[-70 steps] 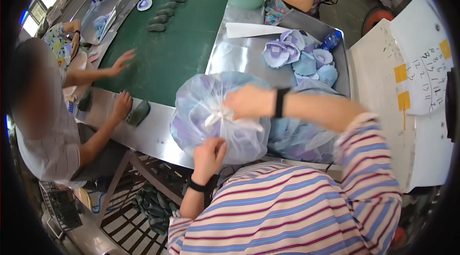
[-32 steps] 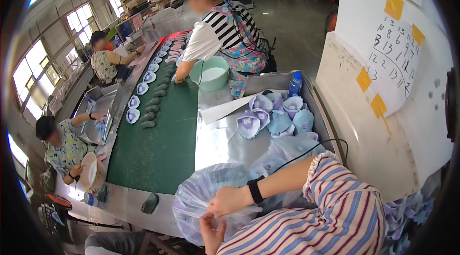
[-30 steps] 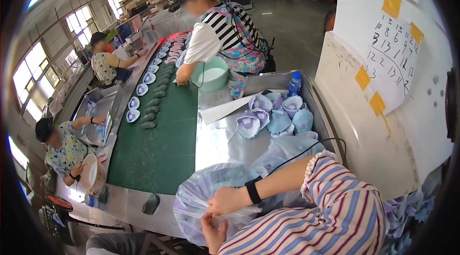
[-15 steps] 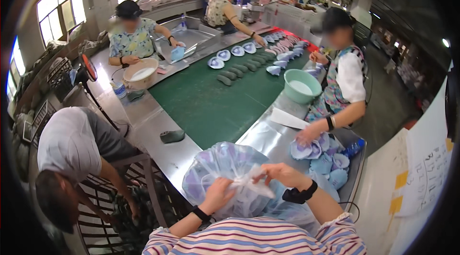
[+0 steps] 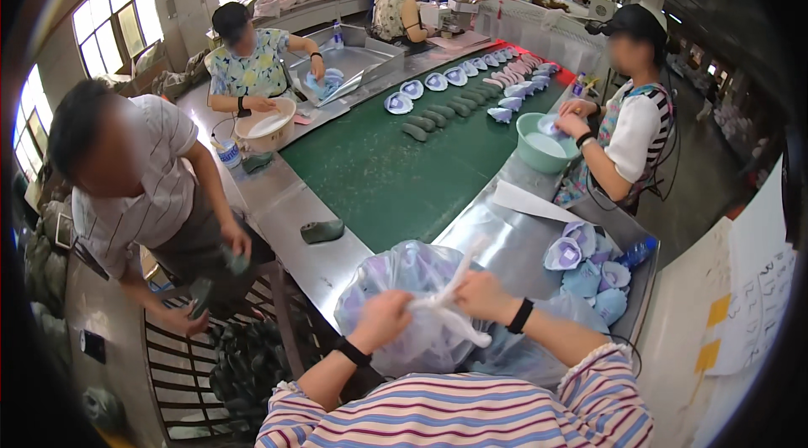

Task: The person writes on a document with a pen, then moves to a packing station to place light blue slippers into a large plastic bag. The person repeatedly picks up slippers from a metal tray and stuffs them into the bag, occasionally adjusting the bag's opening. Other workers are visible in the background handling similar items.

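A clear plastic bag (image 5: 396, 267), bulging with pale blue and purple pieces, stands at the near end of the metal table in front of me. My left hand (image 5: 386, 319) is closed on the gathered neck of the bag. Just right of it, my right hand (image 5: 483, 295) grips a twisted end of the plastic, with one strand sticking up and another hanging down from the knot. A second clear bag (image 5: 539, 334) lies under my right forearm. Beside it is a heap of blue and purple shoe uppers (image 5: 581, 280).
A green conveyor belt (image 5: 370, 187) carries rows of uppers and green shoe lasts (image 5: 450, 111). One last (image 5: 322, 231) sits on the left metal edge. A co-worker (image 5: 135, 170) holds lasts over a slatted crate (image 5: 181, 372). Another works at a green basin (image 5: 543, 149).
Both my hands stay at the bag's neck; the plastic is now twisted into tighter strands. The left co-worker has straightened up holding lasts. The right co-worker has moved from the heap to the basin.
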{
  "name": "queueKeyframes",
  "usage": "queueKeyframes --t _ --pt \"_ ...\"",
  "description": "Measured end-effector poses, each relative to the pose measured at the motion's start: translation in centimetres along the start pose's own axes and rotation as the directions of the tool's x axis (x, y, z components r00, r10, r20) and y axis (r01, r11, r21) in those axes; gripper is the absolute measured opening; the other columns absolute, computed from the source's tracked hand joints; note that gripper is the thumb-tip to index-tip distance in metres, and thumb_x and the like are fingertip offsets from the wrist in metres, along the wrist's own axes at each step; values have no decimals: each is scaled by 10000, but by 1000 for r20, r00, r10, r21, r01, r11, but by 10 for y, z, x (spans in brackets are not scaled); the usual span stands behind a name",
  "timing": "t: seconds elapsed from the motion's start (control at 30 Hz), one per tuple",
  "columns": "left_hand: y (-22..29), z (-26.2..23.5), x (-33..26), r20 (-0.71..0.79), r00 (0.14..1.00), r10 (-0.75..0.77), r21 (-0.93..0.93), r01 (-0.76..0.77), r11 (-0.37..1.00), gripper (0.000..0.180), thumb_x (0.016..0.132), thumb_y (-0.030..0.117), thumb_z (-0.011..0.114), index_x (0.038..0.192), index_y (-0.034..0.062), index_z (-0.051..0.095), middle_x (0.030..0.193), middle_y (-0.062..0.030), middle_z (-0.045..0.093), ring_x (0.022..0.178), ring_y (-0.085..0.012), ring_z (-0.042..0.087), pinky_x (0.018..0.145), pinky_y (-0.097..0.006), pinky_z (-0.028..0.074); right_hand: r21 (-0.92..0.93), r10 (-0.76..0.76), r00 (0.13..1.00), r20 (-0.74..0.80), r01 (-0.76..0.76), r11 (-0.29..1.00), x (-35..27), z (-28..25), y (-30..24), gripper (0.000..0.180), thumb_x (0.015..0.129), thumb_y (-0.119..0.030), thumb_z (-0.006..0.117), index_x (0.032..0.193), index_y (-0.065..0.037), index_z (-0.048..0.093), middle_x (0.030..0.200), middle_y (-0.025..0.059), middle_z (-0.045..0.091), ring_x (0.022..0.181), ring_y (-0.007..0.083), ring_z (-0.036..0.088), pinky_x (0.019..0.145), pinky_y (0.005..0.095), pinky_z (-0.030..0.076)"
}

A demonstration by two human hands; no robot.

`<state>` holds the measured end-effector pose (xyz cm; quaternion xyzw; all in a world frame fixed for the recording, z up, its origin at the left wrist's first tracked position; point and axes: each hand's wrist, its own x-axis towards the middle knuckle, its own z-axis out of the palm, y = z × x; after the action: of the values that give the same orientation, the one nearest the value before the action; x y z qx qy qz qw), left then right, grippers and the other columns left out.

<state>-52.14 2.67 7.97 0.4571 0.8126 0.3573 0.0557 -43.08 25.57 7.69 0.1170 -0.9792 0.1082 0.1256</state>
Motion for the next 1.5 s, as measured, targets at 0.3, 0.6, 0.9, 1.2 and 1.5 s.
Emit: queueKeyframes --t 0.3,0.6,0.9,1.2,1.5 --pt "-70 -37 -37 -231 855 -465 -172 434 884 117 686 53 494 755 -30 538 593 -152 525 541 -244 520 551 -300 417 -98 676 735 56 -670 736 -62 -20 104 132 748 -175 555 840 -107 621 733 153 606 743 355 580 634 452 460" --pt "7 -31 -1 -214 973 89 -3 -92 996 178 650 57 591 694 40 419 831 -118 555 837 -301 513 679 -356 414 145 -67 945 -320 118 982 15 -46 4 387 643 -24 503 1029 -29 530 1021 155 553 974 323 513 840 391 419" --pt "-77 -93 -44 -549 573 -609 -692 96 715 213 808 25 509 653 81 373 616 63 359 556 -37 315 501 -205 292 -210 148 975 165 -112 971 -25 -17 33 269 655 -270 661 833 -77 602 969 113 569 1041 275 489 886 468 337" --pt "65 -41 2 17 932 362 -43 -361 931 456 615 12 638 1047 38 492 1038 -125 549 1030 -287 501 927 -409 344 78 -208 954 216 196 978 -44 -46 -16 151 631 -60 558 777 -99 558 915 18 593 1081 215 485 1021 510 194" --pt "7 -35 -36 636 771 5 434 -364 824 170 625 232 664 646 75 603 614 -49 577 764 -225 577 928 -375 336 -129 8 736 677 108 986 -66 -68 -11 128 670 -144 543 790 -103 533 562 34 566 553 242 563 912 370 367"
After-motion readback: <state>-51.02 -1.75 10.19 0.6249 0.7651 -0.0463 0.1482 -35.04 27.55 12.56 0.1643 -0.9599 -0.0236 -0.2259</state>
